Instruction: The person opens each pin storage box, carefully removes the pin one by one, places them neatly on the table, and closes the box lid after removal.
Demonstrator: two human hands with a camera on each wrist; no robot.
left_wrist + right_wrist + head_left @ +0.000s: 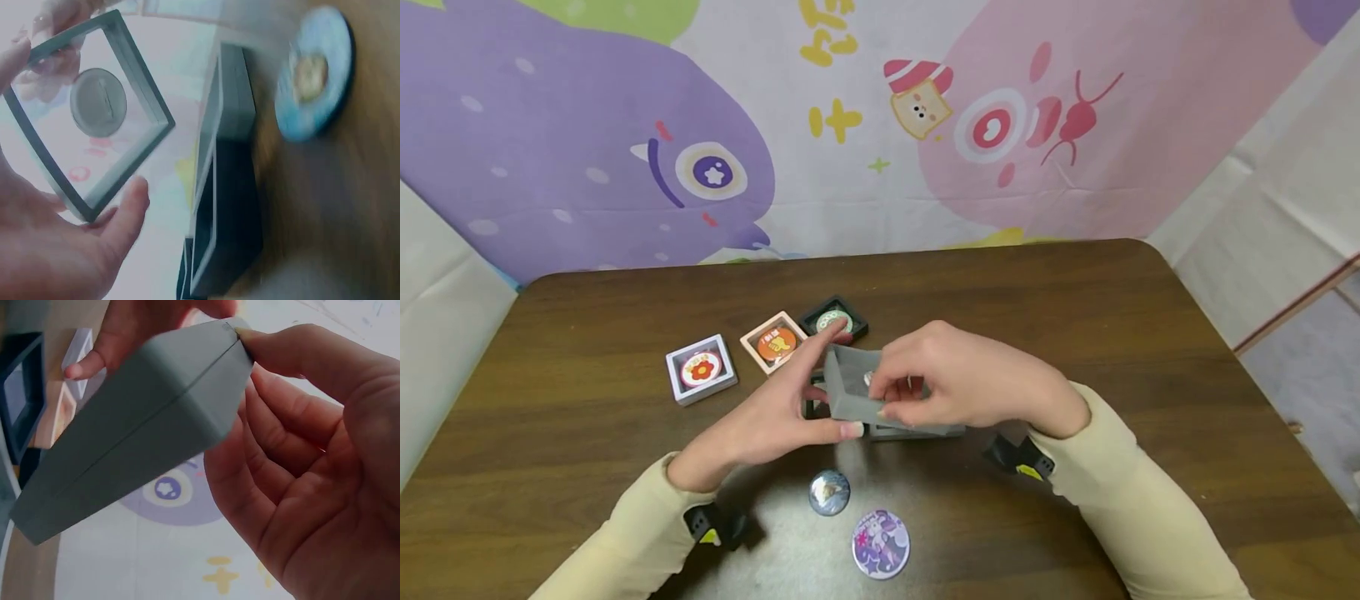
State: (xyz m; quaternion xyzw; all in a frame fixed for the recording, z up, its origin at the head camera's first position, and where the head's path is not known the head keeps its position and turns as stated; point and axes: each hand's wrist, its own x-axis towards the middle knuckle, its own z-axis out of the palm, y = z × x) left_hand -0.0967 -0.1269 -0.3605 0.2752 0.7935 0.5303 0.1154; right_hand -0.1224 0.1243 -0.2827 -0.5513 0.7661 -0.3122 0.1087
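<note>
Raised over the table is a grey square display frame (853, 404) with clear film. A round pin badge (98, 102) shows its back and pin inside the frame in the left wrist view. My left hand (778, 417) grips one side of this frame between thumb and fingers. At the opposite corner, my right hand (958, 379) pinches the frame's edge with its thumb and curled fingers, as the right wrist view shows. Below the hands stand another grey frame (236, 94) and a black frame (234, 219), largely covered in the head view.
A blue badge (829, 492) and a purple badge (881, 544) lie on the near side of the wooden table (587, 450). Beyond my left hand are a white case (679, 390), a peach case (750, 342) and a black case (859, 332), each with a badge inside.
</note>
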